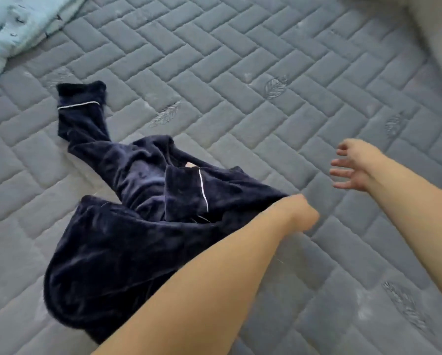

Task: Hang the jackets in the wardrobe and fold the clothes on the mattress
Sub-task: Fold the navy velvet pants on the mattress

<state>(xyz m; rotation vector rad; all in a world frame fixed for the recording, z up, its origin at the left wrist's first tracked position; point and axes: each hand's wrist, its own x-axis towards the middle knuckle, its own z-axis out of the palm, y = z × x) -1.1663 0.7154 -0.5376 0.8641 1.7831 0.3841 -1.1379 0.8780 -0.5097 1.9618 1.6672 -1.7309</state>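
Currently left hand (295, 213) grips robe (127, 226) edge; robe crumpled on mattress (266, 47). Right hand (353, 165) spread, empty. I judge fabric soft, limp; take hold at hem corners.

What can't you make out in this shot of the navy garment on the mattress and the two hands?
- Left hand, head view: its fingers are blurred and turned away at the navy garment edge, so the grip is unclear.
- Navy garment: crumpled, and the forearm covers its lower right part; its type is unclear.
- Light blue cloth: cut off by the top left edge.
- Right hand: motion-blurred fingers.
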